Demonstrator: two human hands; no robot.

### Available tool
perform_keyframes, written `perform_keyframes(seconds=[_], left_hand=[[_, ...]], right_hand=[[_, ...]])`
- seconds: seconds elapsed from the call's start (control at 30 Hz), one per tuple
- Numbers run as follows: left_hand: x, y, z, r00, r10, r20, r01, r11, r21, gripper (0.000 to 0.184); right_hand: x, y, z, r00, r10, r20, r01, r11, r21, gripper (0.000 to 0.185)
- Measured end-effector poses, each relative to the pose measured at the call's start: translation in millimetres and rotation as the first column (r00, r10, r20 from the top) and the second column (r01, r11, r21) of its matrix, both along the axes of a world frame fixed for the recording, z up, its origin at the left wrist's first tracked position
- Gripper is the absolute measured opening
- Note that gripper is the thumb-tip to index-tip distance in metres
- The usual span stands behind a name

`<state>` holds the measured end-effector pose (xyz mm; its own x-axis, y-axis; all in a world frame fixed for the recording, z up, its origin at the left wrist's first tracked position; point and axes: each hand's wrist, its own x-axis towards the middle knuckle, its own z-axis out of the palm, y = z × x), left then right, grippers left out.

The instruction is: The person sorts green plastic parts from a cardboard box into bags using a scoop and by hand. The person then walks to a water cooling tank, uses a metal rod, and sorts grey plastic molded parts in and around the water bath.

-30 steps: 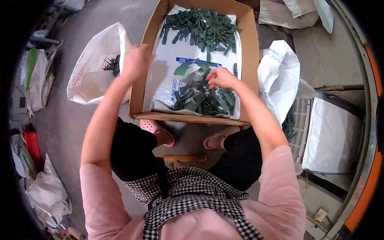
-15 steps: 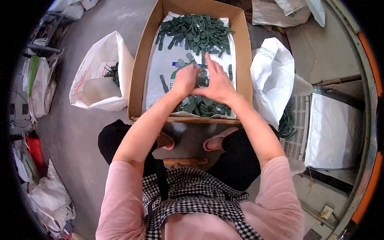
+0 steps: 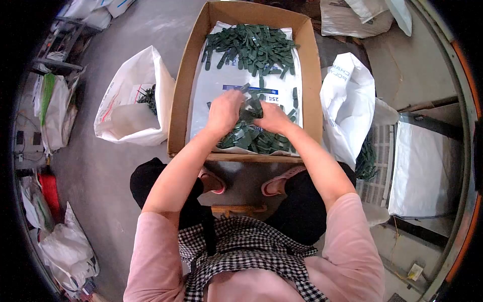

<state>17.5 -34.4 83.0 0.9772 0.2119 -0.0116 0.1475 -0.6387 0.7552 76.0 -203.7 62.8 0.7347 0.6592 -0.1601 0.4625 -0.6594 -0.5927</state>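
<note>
Showing before the near edge of one cardboard box: two pink shoes. Inside the box's near end, one heap of green pieces, too overlapped to count. Over the box's near half, two bare hands: right hand, fingers grasping a few pieces; left hand, fingers curled alongside, grip can't tell. Flanking the box, two white sacks. Box's far end: second heap.

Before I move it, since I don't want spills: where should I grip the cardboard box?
Probably hook the cardboard box by both long walls, from above: they rise either side of the loose green pieces, while the left white bag and right white bag stand close to their outer faces.
</note>
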Motion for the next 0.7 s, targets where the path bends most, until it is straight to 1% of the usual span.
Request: perform_keyframes(seconds=[0.03, 0.07, 0.1, 0.13, 0.17, 0.2, 0.23, 0.27, 0.3, 0.33, 0.37, 0.4, 0.43, 0.47, 0.5, 0.53, 0.57, 0.6, 0.63, 0.67, 0.7], left_hand=[[-2.6, 1.0, -0.6, 0.999, -0.043, 0.016, 0.040, 0.988, 0.148, 0.020], [-3.8, 2.9, -2.0, 0.999, -0.039, 0.019, 0.035, 0.983, 0.182, 0.022], [-2.7, 6.3, -2.9, 1.000, -0.001, 0.014, -0.001, 0.992, 0.123, 0.024], [0.3, 12.0, -3.5, 0.998, 0.067, -0.018, -0.067, 0.997, -0.032, 0.026], [4.0, 19.9, -3.2, 0.986, 0.135, -0.095, -0.155, 0.954, -0.258, 0.029], [6.1, 29.5, -5.0, 0.967, 0.158, -0.200, -0.241, 0.823, -0.514, 0.031], [10.2, 40.6, -12.0, 0.970, 0.118, -0.212, -0.241, 0.575, -0.782, 0.036], [10.1, 47.9, -20.4, 0.972, 0.082, -0.219, -0.233, 0.425, -0.875, 0.038], [9.2, 52.1, -18.1, 0.976, 0.044, -0.215, -0.219, 0.260, -0.940, 0.039], [7.5, 54.1, -16.4, 0.976, 0.051, -0.214, -0.220, 0.262, -0.940, 0.039], [5.9, 52.9, -15.4, 0.976, 0.006, -0.219, -0.216, 0.196, -0.956, 0.039], [5.0, 49.8, -12.8, 0.975, -0.041, -0.219, -0.212, 0.128, -0.969, 0.040], [4.2, 45.0, -10.7, 0.976, -0.041, -0.216, -0.209, 0.128, -0.969, 0.040], [2.5, 39.1, -9.4, 0.980, -0.040, -0.195, -0.182, 0.212, -0.960, 0.039], [0.5, 35.5, -8.9, 0.984, -0.042, -0.175, -0.156, 0.294, -0.943, 0.039], [-1.3, 36.3, -11.6, 0.978, -0.056, -0.200, -0.143, 0.519, -0.842, 0.037], [-3.2, 33.0, -12.6, 0.978, -0.058, -0.198, -0.140, 0.518, -0.844, 0.037], [-5.9, 28.0, -11.1, 0.995, -0.039, -0.090, -0.011, 0.867, -0.498, 0.035], [-8.6, 23.6, -9.5, 0.997, -0.072, 0.016, 0.072, 0.997, -0.014, 0.033], [-9.8, 20.7, -7.6, 0.998, -0.056, 0.040, 0.054, 0.998, 0.043, 0.029], [-8.4, 21.5, -6.9, 0.997, -0.056, 0.044, 0.054, 0.998, 0.044, 0.029]], right_hand=[[0.8, 1.4, -5.5, 0.999, 0.028, 0.041, -0.025, 0.996, -0.086, 0.047], [2.6, -2.1, -9.4, 0.999, 0.046, 0.013, -0.044, 0.990, -0.133, 0.047], [2.5, -3.7, -7.2, 0.999, 0.050, 0.012, -0.048, 0.990, -0.133, 0.047], [2.3, -6.0, -5.3, 1.000, 0.014, -0.016, -0.018, 0.969, -0.246, 0.051], [2.7, -7.3, -3.7, 0.999, -0.022, -0.038, 0.007, 0.935, -0.354, 0.055], [2.9, -8.1, -2.5, 0.995, -0.052, -0.088, 0.010, 0.907, -0.421, 0.073], [-0.5, -8.1, -2.1, 0.995, -0.043, -0.090, 0.002, 0.909, -0.417, 0.073], [-4.5, -8.1, -1.4, 0.998, -0.012, -0.060, -0.019, 0.872, -0.489, 0.082], [-4.7, -8.0, -0.4, 0.999, 0.020, -0.030, -0.034, 0.829, -0.559, 0.091], [0.0, -6.1, -10.6, 0.996, -0.019, -0.088, -0.023, 0.892, -0.452, 0.102], [1.1, -4.1, -16.0, 0.996, -0.016, -0.086, -0.024, 0.893, -0.450, 0.102], [-0.8, 2.0, -11.9, 0.978, -0.023, -0.206, 0.005, 0.996, -0.088, 0.097], [-2.4, 7.9, -8.0, 0.948, 0.016, -0.317, 0.078, 0.957, 0.281, 0.093], [-3.1, 12.5, -3.9, 0.948, 0.015, -0.317, 0.079, 0.957, 0.281, 0.093], [-5.0, 18.3, 6.7, 0.882, 0.070, -0.466, 0.165, 0.880, 0.446, 0.080], [-6.6, 22.2, 12.5, 0.796, 0.154, -0.586, 0.274, 0.770, 0.576, 0.068], [-7.3, 24.3, 13.1, 0.797, 0.152, -0.584, 0.275, 0.771, 0.575, 0.068], [-6.9, 26.0, 13.7, 0.800, 0.075, -0.596, 0.355, 0.741, 0.570, 0.053], [-6.3, 26.4, 13.8, 0.794, 0.000, -0.608, 0.433, 0.702, 0.565, 0.039], [-1.5, 22.5, 1.8, 0.796, -0.007, -0.606, 0.436, 0.701, 0.565, 0.020], [3.2, 17.9, -7.2, 0.798, -0.007, -0.603, 0.434, 0.700, 0.567, 0.020]])
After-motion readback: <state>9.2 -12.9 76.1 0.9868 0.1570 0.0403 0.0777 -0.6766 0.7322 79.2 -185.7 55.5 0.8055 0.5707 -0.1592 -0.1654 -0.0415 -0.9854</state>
